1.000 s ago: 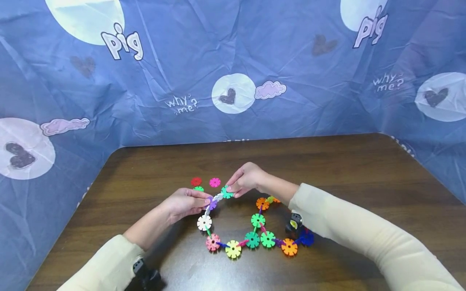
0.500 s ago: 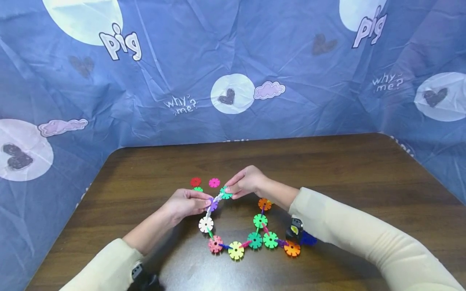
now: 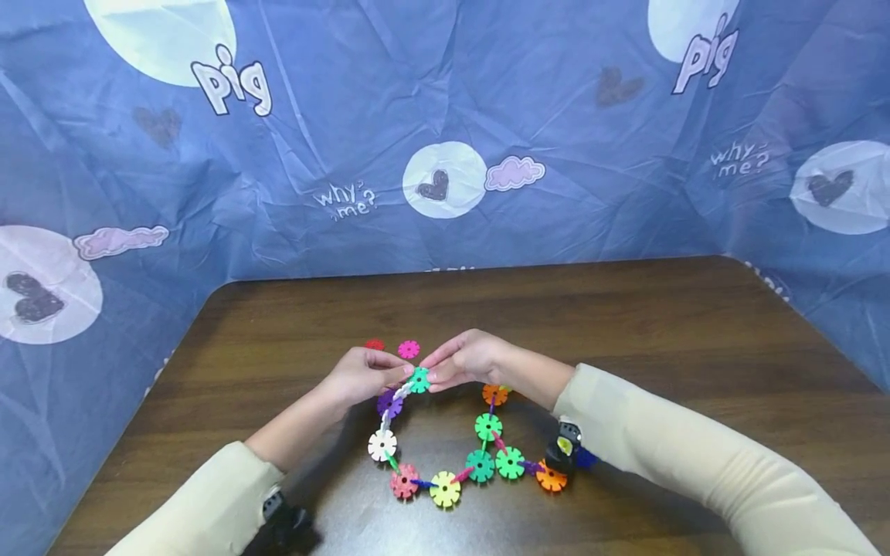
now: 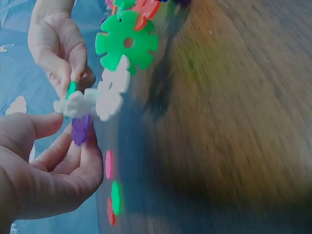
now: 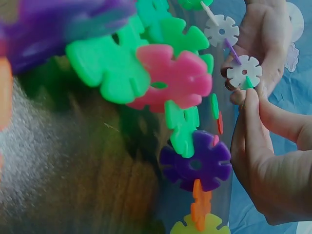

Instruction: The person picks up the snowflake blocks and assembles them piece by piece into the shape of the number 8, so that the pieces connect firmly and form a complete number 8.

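A chain of colourful notched plastic snowflake discs runs across the table, slotted edge to edge. My right hand [image 3: 471,359] pinches the teal snowflake disc [image 3: 419,380] at the chain's raised end. At the joint between it and a white snowflake disc [image 5: 243,71], my left hand [image 3: 365,376] grips with thumb and fingertips. Just below that joint hangs a purple disc [image 3: 390,404], seen edge-on as a purple piece [image 4: 80,129] in the left wrist view. Farther down the chain come another white disc [image 3: 382,445], a pink disc [image 3: 405,481] and a yellow disc [image 3: 445,489].
Behind my left hand lie a loose red disc [image 3: 375,344] and a loose pink disc [image 3: 409,350]; a loose green disc [image 4: 116,197] shows beside them. The chain continues right past an orange disc [image 3: 551,476], partly under my right sleeve. A blue printed cloth [image 3: 445,232] hangs behind the table.
My left hand has moved from the purple disc up to the joint by the teal disc. My right hand has come slightly left and nearer, bringing the teal disc along. The purple disc hangs lower.
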Available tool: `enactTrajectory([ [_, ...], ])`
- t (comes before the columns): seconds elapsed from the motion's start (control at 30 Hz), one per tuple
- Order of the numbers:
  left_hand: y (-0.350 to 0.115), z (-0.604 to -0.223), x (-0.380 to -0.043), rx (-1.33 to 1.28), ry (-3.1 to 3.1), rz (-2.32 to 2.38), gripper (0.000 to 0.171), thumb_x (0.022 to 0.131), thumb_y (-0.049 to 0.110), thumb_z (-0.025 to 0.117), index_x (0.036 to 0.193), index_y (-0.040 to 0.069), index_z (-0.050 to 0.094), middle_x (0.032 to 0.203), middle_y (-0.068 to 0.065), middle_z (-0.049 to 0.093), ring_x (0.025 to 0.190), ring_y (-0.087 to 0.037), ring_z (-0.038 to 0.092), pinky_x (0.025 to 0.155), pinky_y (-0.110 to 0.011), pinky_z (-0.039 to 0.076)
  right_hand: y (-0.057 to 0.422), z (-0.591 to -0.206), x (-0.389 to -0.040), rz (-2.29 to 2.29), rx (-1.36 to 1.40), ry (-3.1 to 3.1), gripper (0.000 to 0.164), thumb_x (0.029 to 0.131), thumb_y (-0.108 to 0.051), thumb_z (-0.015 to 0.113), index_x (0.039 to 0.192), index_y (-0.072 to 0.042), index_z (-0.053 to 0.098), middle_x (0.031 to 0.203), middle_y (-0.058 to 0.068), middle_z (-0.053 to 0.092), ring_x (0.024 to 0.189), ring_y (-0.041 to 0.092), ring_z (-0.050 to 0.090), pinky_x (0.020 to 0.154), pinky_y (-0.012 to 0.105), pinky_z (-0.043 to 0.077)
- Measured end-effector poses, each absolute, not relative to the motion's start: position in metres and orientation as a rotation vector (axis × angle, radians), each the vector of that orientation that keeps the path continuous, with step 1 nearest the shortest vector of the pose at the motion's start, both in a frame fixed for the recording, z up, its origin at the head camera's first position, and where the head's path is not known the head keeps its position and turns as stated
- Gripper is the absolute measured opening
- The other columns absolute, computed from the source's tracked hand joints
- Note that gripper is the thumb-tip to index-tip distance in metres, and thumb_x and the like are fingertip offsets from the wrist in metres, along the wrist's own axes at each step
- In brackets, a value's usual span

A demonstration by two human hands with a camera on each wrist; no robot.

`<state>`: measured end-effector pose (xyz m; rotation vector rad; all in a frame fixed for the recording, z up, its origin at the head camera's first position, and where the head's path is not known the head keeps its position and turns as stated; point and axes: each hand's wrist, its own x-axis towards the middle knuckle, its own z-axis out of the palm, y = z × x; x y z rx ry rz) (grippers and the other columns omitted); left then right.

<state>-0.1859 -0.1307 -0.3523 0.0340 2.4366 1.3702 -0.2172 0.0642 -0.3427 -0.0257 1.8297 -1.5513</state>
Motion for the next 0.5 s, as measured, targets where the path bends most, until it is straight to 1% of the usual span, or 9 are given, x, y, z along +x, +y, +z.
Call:
enactTrajectory([
  [0.17, -0.125, -0.353, -0.186, 0.025, 2.423, 1.364, 0.022, 0.085, 0.02, 0.071, 0.099, 0.003, 0.073, 0.077, 0.005, 0.069, 0.075, -0.008, 0.055, 0.066, -0.021, 0.046, 0.063, -0.345, -0.213, -1.565, -0.015, 1.82, 0.029, 0.088, 0.006, 0.062, 0.117, 0.012, 0.062, 0.086, 0.01, 0.073, 0.073, 0.015, 0.07, 0.095, 0.042, 0.053],
  [0.3, -0.126, -0.355, -0.185, 0.022, 2.402, 1.389, 0.021, 0.084, 0.018, 0.073, 0.099, 0.003, 0.073, 0.074, 0.008, 0.068, 0.073, -0.006, 0.055, 0.065, -0.021, 0.046, 0.063, -0.342, -0.215, -1.543, -0.024, 1.853, 0.029, 0.087, 0.006, 0.063, 0.116, 0.012, 0.062, 0.083, 0.01, 0.073, 0.074, 0.015, 0.07, 0.093, 0.041, 0.055],
  [0.33, -0.127, -0.356, -0.184, 0.019, 2.39, 1.401, 0.022, 0.084, 0.018, 0.073, 0.099, 0.002, 0.073, 0.073, 0.009, 0.068, 0.072, -0.006, 0.055, 0.064, -0.021, 0.046, 0.063, -0.341, -0.216, -1.531, -0.032, 1.872, 0.03, 0.087, 0.006, 0.063, 0.116, 0.012, 0.062, 0.084, 0.011, 0.073, 0.075, 0.016, 0.07, 0.092, 0.041, 0.055],
  [0.43, -0.132, -0.359, -0.182, 0.007, 2.337, 1.441, 0.024, 0.084, 0.019, 0.073, 0.101, 0.001, 0.073, 0.068, 0.013, 0.066, 0.069, -0.004, 0.053, 0.063, -0.02, 0.046, 0.061, -0.336, -0.222, -1.486, -0.056, 1.947, 0.031, 0.086, 0.004, 0.065, 0.117, 0.011, 0.063, 0.094, 0.02, 0.073, 0.082, 0.02, 0.071, 0.091, 0.041, 0.056],
  [0.5, -0.136, -0.36, -0.181, -0.013, 2.306, 1.468, 0.025, 0.084, 0.019, 0.073, 0.102, 0.001, 0.073, 0.067, 0.014, 0.065, 0.067, -0.004, 0.053, 0.063, -0.021, 0.045, 0.056, -0.334, -0.229, -1.447, -0.078, 2.022, 0.03, 0.085, 0.002, 0.067, 0.115, 0.008, 0.065, 0.103, 0.023, 0.071, 0.084, 0.021, 0.071, 0.089, 0.039, 0.058],
])
